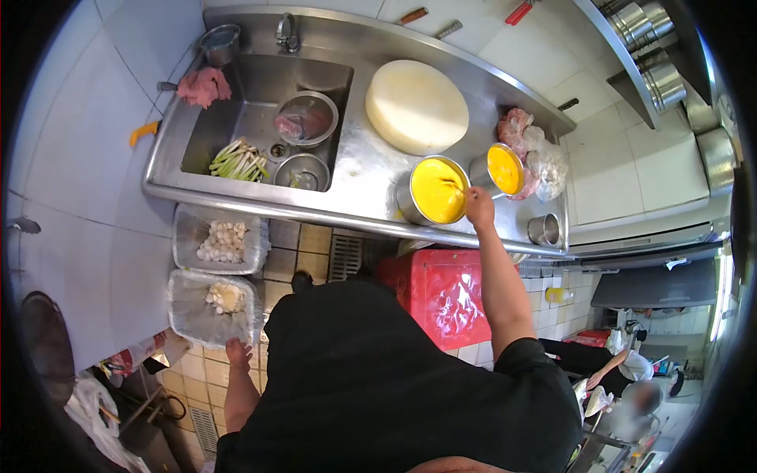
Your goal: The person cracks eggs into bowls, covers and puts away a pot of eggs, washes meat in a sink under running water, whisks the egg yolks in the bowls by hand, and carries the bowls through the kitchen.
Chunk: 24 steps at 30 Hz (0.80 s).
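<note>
My right hand [479, 206] is closed at the right rim of a metal pot [405, 201] on the steel counter. The pot holds a yellow liquid [434, 189] with a swirl on its surface near my fingers. What my fingers grip is too small to make out. Just to the right, a second metal pot [482, 175] with orange-yellow liquid has a handle close to my hand. Low on the left, my left hand [237, 353] hangs with its fingers apart, holding nothing, below a lined bin [180, 309] with pale pieces inside.
A round white board [416, 106] lies behind the pots. The sink [323, 79] holds bowls and green onions [239, 162]. Plastic bags [544, 169] and a metal cup [543, 229] stand rightward. A red container [445, 296] is below the counter. Another person [607, 366] is at lower right.
</note>
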Each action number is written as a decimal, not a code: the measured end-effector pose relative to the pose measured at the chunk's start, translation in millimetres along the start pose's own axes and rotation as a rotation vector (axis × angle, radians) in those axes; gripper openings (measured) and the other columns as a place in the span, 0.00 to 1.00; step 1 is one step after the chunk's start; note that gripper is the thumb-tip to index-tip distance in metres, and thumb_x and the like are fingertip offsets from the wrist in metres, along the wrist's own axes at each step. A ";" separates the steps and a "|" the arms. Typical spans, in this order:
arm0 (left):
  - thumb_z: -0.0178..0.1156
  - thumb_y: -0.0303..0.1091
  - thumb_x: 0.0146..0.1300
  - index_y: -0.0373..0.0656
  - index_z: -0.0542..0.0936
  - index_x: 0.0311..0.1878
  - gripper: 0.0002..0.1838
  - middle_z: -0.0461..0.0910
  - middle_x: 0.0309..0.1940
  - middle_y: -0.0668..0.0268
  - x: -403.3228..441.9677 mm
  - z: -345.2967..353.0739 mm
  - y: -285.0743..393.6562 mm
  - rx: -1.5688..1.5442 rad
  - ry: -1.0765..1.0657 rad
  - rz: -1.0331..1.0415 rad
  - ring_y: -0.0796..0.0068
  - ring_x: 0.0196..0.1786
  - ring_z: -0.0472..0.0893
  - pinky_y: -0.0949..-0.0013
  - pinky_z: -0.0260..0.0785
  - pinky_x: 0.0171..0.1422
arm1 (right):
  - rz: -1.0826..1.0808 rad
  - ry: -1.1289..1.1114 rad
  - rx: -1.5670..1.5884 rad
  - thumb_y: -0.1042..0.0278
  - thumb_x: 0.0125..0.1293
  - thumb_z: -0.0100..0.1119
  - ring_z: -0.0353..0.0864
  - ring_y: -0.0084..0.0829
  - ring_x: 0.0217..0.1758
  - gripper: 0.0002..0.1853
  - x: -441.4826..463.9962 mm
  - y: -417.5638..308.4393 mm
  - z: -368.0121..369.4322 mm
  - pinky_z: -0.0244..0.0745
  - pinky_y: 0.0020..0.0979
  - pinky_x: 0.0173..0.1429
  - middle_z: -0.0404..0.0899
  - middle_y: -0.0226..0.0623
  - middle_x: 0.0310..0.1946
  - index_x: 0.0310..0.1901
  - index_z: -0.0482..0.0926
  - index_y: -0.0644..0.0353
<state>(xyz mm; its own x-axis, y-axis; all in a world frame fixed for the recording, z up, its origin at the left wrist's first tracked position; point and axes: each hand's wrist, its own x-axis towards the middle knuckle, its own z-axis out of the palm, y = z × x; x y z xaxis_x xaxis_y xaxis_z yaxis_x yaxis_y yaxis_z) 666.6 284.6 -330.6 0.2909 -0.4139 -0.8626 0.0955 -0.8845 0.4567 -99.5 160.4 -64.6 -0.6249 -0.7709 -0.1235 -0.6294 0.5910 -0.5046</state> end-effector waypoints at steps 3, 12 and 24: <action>0.50 0.49 0.69 0.56 0.65 0.62 0.21 0.74 0.52 0.59 5.0 -7.7 13.8 0.019 0.000 -0.089 0.60 0.45 0.78 0.55 0.69 0.44 | -0.079 -0.145 -0.040 0.65 0.64 0.60 0.82 0.26 0.38 0.11 -8.9 -5.2 2.6 0.74 0.29 0.45 0.86 0.36 0.33 0.40 0.86 0.63; 0.51 0.50 0.67 0.56 0.65 0.61 0.22 0.73 0.56 0.57 18.3 -42.0 18.8 -0.013 -0.030 -0.031 0.59 0.45 0.79 0.56 0.69 0.42 | 0.013 0.046 0.225 0.65 0.62 0.59 0.85 0.35 0.40 0.10 -10.8 7.7 5.4 0.76 0.34 0.47 0.85 0.48 0.35 0.38 0.86 0.60; 0.52 0.50 0.66 0.56 0.66 0.59 0.21 0.75 0.52 0.58 19.1 -44.3 37.3 0.051 -0.023 0.001 0.61 0.43 0.80 0.58 0.69 0.39 | -0.058 -0.115 0.384 0.65 0.63 0.58 0.83 0.34 0.35 0.10 -10.5 -10.0 15.9 0.76 0.34 0.42 0.86 0.42 0.33 0.39 0.86 0.59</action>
<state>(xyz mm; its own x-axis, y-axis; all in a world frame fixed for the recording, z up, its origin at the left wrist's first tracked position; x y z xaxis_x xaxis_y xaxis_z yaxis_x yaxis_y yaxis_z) 717.8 253.3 -320.3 0.2694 -0.4188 -0.8672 0.0463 -0.8938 0.4460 -79.3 158.8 -71.9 -0.5239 -0.8348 -0.1691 -0.4299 0.4305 -0.7936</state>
